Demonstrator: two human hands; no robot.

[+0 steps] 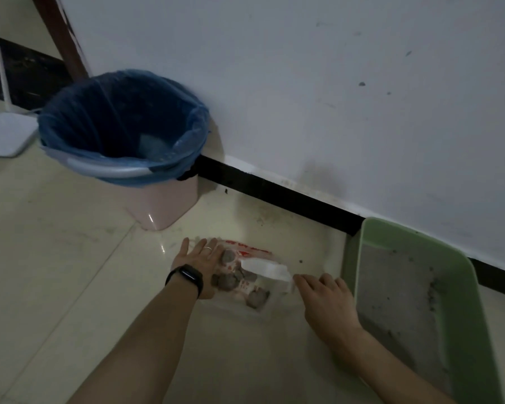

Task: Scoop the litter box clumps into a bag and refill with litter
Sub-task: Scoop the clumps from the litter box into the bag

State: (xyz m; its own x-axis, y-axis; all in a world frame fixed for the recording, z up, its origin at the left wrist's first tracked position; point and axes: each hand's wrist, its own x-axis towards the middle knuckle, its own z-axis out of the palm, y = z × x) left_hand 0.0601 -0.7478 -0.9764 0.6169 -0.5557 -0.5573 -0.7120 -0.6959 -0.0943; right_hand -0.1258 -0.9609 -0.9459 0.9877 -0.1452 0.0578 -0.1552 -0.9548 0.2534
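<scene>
Now the limp bag [252,252] is pinned under the flat left grip [199,263], the scoop [264,269] pinched by the right grip [324,298]; the bag is best gathered by its edges.

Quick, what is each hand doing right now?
Left hand: open, pressing flat on the bag.
Right hand: holding the white scoop.

A marked white wall [303,83] meets glossy cream floor tiles [56,243] at a black skirting board [274,191].

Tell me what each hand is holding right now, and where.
Right hand pinches the white scoop at its end nearest the litter box; left hand holds nothing, pressing flat on the bag.
</scene>
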